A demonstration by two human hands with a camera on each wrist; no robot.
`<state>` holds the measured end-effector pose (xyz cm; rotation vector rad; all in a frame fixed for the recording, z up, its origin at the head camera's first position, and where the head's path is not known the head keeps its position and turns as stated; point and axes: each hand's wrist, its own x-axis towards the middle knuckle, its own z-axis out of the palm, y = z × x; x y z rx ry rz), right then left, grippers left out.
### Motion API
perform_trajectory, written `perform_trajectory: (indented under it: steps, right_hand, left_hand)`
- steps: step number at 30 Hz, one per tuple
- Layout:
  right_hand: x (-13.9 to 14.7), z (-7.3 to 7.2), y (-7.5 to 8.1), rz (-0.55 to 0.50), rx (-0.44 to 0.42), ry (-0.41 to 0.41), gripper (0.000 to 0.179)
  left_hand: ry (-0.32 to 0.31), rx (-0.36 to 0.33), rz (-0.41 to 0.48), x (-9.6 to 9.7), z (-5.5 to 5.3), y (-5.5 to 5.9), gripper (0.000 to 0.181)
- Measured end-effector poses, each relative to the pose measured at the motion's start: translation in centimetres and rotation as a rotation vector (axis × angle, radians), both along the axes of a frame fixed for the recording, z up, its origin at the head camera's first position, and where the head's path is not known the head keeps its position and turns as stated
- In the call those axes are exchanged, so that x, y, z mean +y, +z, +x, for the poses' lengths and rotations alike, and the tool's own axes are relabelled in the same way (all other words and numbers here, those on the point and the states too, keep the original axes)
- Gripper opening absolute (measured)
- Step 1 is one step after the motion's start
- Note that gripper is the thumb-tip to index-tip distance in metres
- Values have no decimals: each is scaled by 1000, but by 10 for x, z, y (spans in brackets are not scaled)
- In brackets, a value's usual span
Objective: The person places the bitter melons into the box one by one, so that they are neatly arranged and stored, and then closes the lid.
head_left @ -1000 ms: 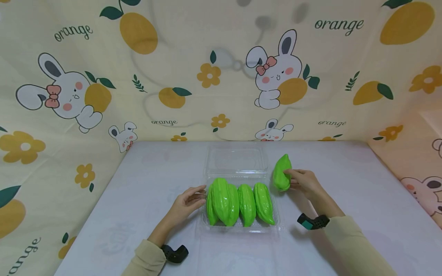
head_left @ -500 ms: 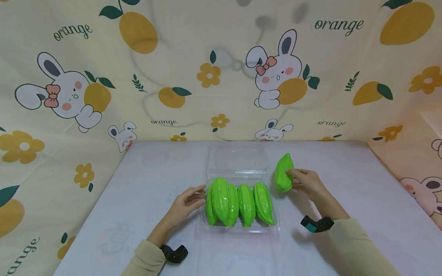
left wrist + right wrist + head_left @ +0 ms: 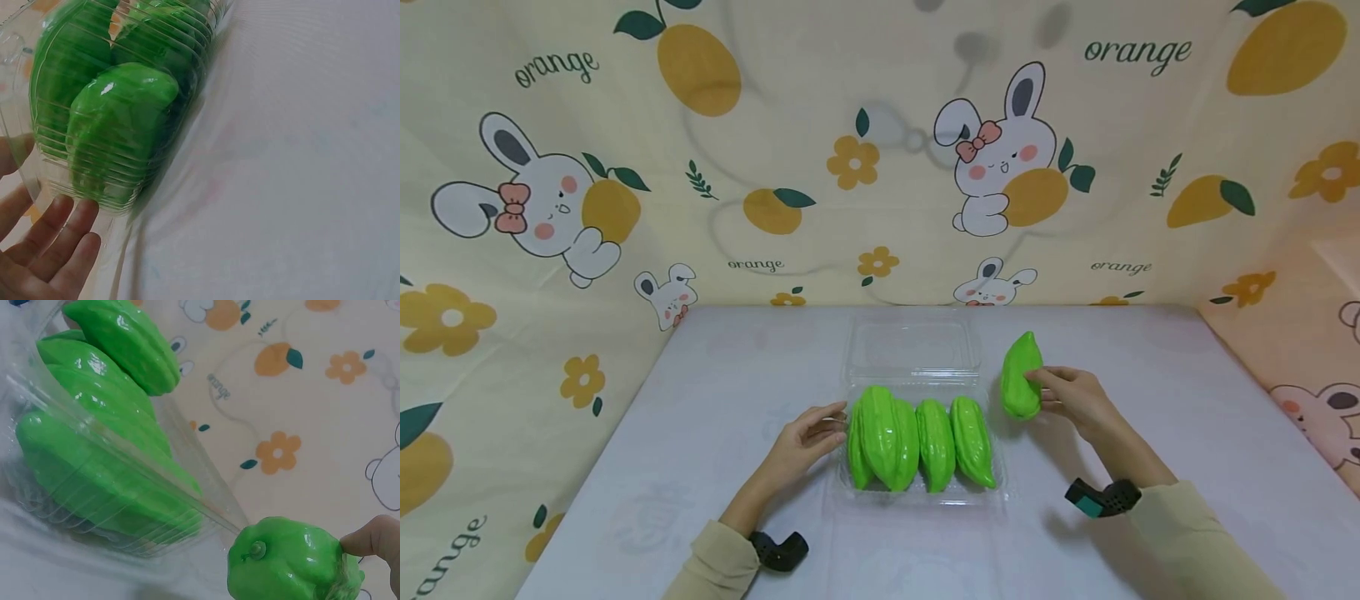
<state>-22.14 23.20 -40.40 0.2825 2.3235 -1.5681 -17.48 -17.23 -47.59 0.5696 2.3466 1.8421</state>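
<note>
My right hand (image 3: pixel 1078 400) pinches a glossy green ribbed fruit-like piece (image 3: pixel 1022 379) between thumb and fingers, just right of a clear plastic box. A small stub (image 3: pixel 256 550) shows on that piece's near end in the right wrist view. At the box's left edge my left hand (image 3: pixel 808 437) holds the rim, and its fingertips (image 3: pixel 86 209) meet the ribbed wall of the clear plastic box (image 3: pixel 103 203). Several similar green pieces lie in the box; a big one (image 3: pixel 878 437) rests on top of others at the left, and two more (image 3: pixel 936 446) lie at the right.
The box's transparent lid (image 3: pixel 913 346) lies folded back behind it. A white cloth (image 3: pixel 745 358) covers the table. A printed curtain (image 3: pixel 820 75) stands behind and along both sides. Each wrist wears a black camera (image 3: pixel 780 552).
My right hand has drifted slightly to the right, away from the box, with the green piece still held. The left hand, the box and its contents stay in place.
</note>
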Motion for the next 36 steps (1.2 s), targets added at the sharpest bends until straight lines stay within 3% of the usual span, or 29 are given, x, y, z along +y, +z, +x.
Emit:
perform_trajectory:
  steps: [16, 36]
  right_hand:
    - [-5, 11, 6, 32, 29, 37, 75]
    - [-21, 28, 13, 5, 51, 98, 71]
  left_hand:
    - [-4, 29, -11, 0, 0, -2, 51]
    - [-4, -1, -7, 0, 1, 0, 52]
